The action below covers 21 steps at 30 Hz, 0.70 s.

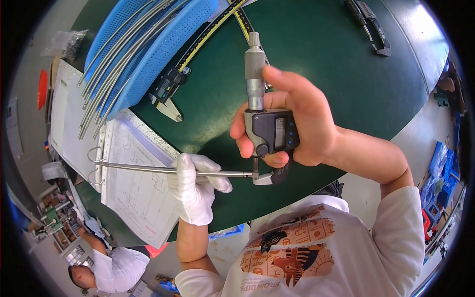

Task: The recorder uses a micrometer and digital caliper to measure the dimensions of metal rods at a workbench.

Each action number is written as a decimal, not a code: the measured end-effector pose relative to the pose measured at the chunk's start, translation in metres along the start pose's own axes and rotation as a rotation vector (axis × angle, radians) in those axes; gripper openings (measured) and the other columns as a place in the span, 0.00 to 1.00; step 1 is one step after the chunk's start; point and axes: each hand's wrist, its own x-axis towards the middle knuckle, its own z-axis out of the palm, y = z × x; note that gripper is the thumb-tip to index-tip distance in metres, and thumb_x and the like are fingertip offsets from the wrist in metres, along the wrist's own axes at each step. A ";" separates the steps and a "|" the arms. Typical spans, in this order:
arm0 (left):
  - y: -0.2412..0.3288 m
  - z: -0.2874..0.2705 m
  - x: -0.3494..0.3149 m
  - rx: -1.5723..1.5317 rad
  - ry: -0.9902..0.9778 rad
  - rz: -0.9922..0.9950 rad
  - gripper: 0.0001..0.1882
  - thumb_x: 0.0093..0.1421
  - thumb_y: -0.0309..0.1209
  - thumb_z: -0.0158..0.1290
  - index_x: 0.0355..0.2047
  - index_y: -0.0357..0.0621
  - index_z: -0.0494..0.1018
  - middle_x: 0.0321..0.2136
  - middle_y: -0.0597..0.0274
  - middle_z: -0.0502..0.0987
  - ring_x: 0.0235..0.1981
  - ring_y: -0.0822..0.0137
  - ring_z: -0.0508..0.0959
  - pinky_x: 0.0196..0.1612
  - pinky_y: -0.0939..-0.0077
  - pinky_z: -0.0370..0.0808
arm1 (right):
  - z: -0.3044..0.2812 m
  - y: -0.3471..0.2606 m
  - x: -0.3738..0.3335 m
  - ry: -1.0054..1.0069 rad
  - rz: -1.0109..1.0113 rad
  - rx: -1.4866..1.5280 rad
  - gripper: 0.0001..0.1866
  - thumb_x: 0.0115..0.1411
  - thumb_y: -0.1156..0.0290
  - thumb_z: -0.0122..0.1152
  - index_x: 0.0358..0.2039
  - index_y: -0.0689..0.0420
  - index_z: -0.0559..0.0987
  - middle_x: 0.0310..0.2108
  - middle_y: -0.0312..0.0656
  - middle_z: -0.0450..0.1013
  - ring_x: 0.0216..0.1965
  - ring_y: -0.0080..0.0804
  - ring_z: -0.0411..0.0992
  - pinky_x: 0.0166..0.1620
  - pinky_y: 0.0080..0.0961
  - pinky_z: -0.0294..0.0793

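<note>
A thin steel rod (148, 169) lies across my left hand (194, 190), which wears a white glove and closes round it. The rod's right end sits between the jaws of a digital micrometer (271, 131). My bare right hand (309, 116) wraps round the micrometer's body, with the thumb raised against its grey thimble (255, 64). The spindle points down at the rod and appears to touch it. The micrometer's small display faces up, but I cannot make out its reading.
A blue perforated basket (143, 69) holds several similar steel rods at the upper left. A digital caliper (168, 89) lies beside it on the green table (356, 89). An open ring binder with papers (138, 183) rests at the left. Another micrometer (371, 24) lies far right. A person (118, 267) works at lower left.
</note>
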 end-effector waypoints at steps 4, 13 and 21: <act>0.000 -0.001 0.000 -0.012 -0.003 -0.008 0.22 0.61 0.45 0.35 0.19 0.41 0.65 0.07 0.63 0.62 0.08 0.70 0.62 0.10 0.79 0.60 | -0.002 0.002 0.000 -0.049 -0.006 0.061 0.36 0.51 0.41 0.33 0.28 0.67 0.71 0.20 0.47 0.70 0.10 0.26 0.58 0.16 0.17 0.59; -0.004 -0.010 0.004 -0.286 -0.120 -0.014 0.22 0.59 0.44 0.39 0.21 0.35 0.66 0.12 0.57 0.66 0.11 0.67 0.67 0.13 0.76 0.65 | -0.002 0.004 0.002 -0.040 -0.042 -0.025 0.40 0.52 0.36 0.29 0.28 0.67 0.72 0.22 0.52 0.70 0.10 0.28 0.60 0.14 0.17 0.60; -0.007 -0.009 0.008 -0.341 -0.181 0.123 0.18 0.60 0.40 0.37 0.21 0.39 0.64 0.10 0.62 0.62 0.10 0.72 0.61 0.12 0.79 0.59 | -0.001 -0.002 0.001 -0.024 -0.003 -0.051 0.40 0.53 0.37 0.29 0.28 0.67 0.72 0.21 0.51 0.70 0.10 0.27 0.60 0.14 0.18 0.59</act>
